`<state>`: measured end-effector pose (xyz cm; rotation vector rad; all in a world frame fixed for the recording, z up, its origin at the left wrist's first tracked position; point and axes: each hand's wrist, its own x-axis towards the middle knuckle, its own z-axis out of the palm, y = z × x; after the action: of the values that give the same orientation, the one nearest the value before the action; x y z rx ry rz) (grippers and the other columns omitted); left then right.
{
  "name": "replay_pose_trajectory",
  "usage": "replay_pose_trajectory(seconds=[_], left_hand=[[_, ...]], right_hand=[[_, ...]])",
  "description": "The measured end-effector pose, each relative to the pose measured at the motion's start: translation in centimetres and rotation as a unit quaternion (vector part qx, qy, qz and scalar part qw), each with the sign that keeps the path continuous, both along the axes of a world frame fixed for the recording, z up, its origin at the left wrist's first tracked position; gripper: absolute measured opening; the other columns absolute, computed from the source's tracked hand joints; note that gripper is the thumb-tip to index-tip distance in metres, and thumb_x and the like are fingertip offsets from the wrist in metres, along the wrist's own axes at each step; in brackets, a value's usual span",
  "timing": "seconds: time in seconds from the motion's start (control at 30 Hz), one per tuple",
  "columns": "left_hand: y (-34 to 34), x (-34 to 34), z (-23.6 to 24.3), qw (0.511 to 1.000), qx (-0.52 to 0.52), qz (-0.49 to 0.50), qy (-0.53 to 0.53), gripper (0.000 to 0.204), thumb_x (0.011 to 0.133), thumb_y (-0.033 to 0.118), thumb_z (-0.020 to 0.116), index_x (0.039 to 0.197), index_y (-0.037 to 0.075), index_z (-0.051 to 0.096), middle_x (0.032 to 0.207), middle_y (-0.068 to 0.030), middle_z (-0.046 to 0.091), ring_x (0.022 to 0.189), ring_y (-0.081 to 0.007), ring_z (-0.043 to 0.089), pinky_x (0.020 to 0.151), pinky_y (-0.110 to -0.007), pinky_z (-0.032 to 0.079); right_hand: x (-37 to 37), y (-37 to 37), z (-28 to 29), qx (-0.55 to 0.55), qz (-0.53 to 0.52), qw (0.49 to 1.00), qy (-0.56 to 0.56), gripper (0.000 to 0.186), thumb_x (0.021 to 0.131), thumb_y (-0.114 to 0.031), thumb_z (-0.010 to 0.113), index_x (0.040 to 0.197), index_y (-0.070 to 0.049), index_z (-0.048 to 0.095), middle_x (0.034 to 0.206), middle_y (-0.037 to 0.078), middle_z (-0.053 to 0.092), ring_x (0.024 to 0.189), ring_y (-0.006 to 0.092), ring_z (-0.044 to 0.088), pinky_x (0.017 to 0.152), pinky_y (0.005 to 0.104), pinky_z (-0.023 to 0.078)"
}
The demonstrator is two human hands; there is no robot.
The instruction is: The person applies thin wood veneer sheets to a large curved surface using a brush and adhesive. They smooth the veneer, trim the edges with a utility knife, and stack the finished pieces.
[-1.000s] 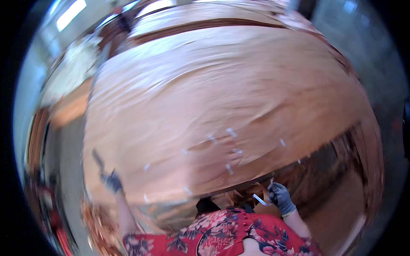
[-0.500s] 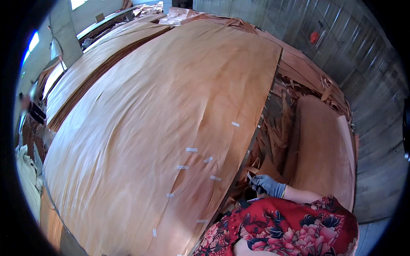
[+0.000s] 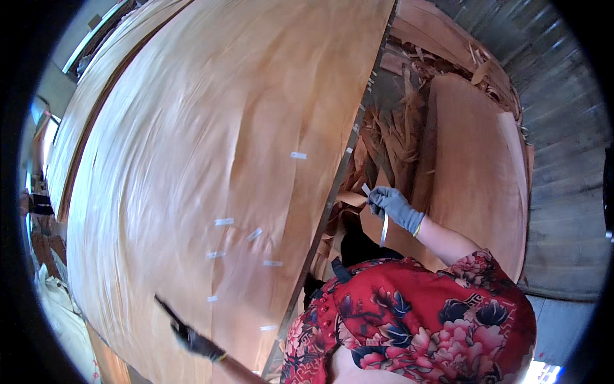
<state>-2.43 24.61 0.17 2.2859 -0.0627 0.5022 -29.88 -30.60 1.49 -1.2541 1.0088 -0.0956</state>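
A large sheet of pale tan wood veneer [image 3: 185, 160] lies across a broad surface in front of me, with small white tape pieces [image 3: 272, 263] stuck along its splits. My left hand [image 3: 197, 342], in a dark glove, is over the near part of the sheet. Its fingers are closed on a slim dark stick-like tool [image 3: 167, 310] that points up and left; its exact kind is unclear. Beyond the sheet's right edge, my right hand [image 3: 395, 206], in a grey glove, pinches a narrow strip of white tape [image 3: 384, 230]. One end hangs below the fingers, the other sticks out above.
Torn veneer scraps [image 3: 400, 137] are heaped right of the sheet's straight edge. A stack of reddish veneer [image 3: 470, 166] lies beside them, near a grey wall [image 3: 566, 173]. At far left are another veneer stack [image 3: 96, 121] and a pale cloth [image 3: 57, 313].
The view has tipped downward, and the sheet sits higher and further left. My left hand has come into view with the dark tool. My right hand has risen, a longer tape strip showing.
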Motion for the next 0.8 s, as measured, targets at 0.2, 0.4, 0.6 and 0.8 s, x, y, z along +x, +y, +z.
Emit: replay_pose_trajectory(seconds=[0.2,0.4,0.6,0.8], left_hand=[[-28.3,3.0,-2.1,0.969,0.029,-0.245,-0.020,0.034,0.085,0.001,0.050,0.118,-0.001,0.055,0.085,-0.0123,0.056,0.083,-0.0260,0.052,0.071,-0.037,0.043],[-44.2,9.2,-4.6,0.937,0.208,-0.225,-0.169,0.033,0.082,0.009,0.054,0.115,0.010,0.059,0.080,-0.0117,0.058,0.074,-0.0303,0.054,0.065,-0.041,0.043],[-47.3,9.0,-5.6,0.921,0.292,-0.185,-0.179,0.046,0.084,0.014,0.055,0.128,0.005,0.045,0.108,-0.0145,0.059,0.107,-0.0342,0.050,0.087,-0.042,0.041],[-48.2,1.1,-5.4,0.898,0.220,-0.334,-0.184,0.114,0.072,0.049,0.069,0.139,-0.006,-0.004,0.144,-0.0191,0.025,0.133,-0.0485,0.002,0.108,-0.053,0.008]], right_hand=[[2.2,-10.2,-4.5,-0.081,0.060,0.994,-0.030,0.019,0.091,-0.019,0.053,0.080,-0.005,0.059,0.060,-0.002,0.054,0.051,0.0051,0.051,0.045,0.0202,0.037],[4.7,-14.1,-5.0,-0.194,0.162,0.966,-0.056,0.019,0.089,-0.019,0.057,0.079,-0.003,0.059,0.057,0.002,0.054,0.052,0.0070,0.053,0.049,0.0247,0.042],[7.1,-14.6,-7.4,-0.250,0.219,0.937,-0.105,0.020,0.090,-0.022,0.055,0.083,-0.003,0.058,0.061,0.002,0.057,0.055,0.0075,0.055,0.050,0.0242,0.042],[9.9,-15.4,-8.9,-0.327,0.249,0.907,-0.097,0.011,0.084,-0.019,0.054,0.084,-0.008,0.058,0.071,0.018,0.058,0.068,0.0371,0.058,0.056,0.0411,0.045]])
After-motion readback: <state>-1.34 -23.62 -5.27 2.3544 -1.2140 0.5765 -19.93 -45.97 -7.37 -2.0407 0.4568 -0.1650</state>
